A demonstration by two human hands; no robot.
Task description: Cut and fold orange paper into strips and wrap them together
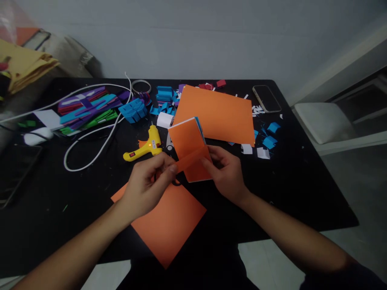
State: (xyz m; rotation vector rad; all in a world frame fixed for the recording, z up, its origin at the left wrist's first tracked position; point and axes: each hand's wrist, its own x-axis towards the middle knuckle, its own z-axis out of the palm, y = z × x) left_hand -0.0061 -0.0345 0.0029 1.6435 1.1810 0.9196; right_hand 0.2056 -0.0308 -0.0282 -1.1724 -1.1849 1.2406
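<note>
My right hand [226, 171] grips a small orange paper booklet [187, 139] by its lower right side; white and blue edges show along its top and side. My left hand [152, 181] pinches the left end of an orange paper strip [190, 159], which lies slanted across the booklet's front. The strip's other end reaches my right thumb. Black scissor handles [176, 182] show partly behind my left fingers. Beneath my left hand, a square orange sheet [171, 227] lies on the table. A yellow glue gun [145, 145] rests just beyond that hand.
Larger orange sheets [216, 112] lie behind the booklet. At the back left are bundled coloured paper strips [87, 106] and a looping white cable [90, 163]. Blue folded paper pieces [133, 110] and white scraps [263, 153] are scattered about. A phone [266, 98] lies at the back right.
</note>
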